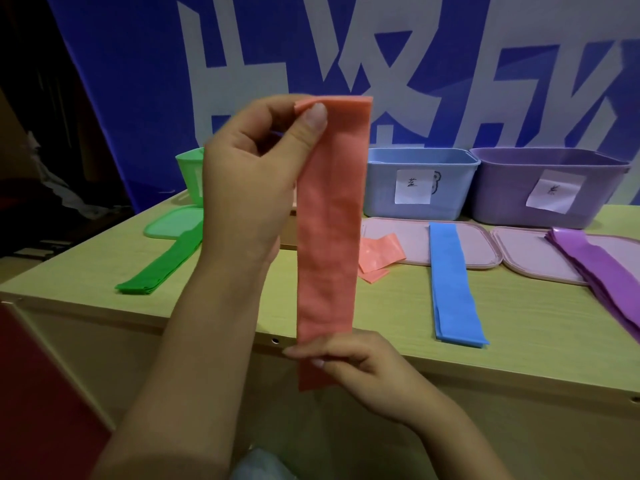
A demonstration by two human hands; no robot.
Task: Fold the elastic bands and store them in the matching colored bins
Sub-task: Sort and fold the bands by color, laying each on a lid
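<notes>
1. The left hand (256, 174) pinches the top edge of a coral elastic band (329, 237) between thumb and fingers, holding it up in front of the table (221, 292).
2. The right hand (360, 365) grips the same band near its lower end, fingers curled over it.
3. The band hangs vertical, flat and doubled, its surface faintly wrinkled.
4. Behind it on the table lie a small coral piece (377, 258), a green band (162, 268), a blue band (453, 285) and purple bands (602, 271).
5. At the back stand a green bin (190, 174), a blue bin (419, 185) and a purple bin (547, 188).
</notes>
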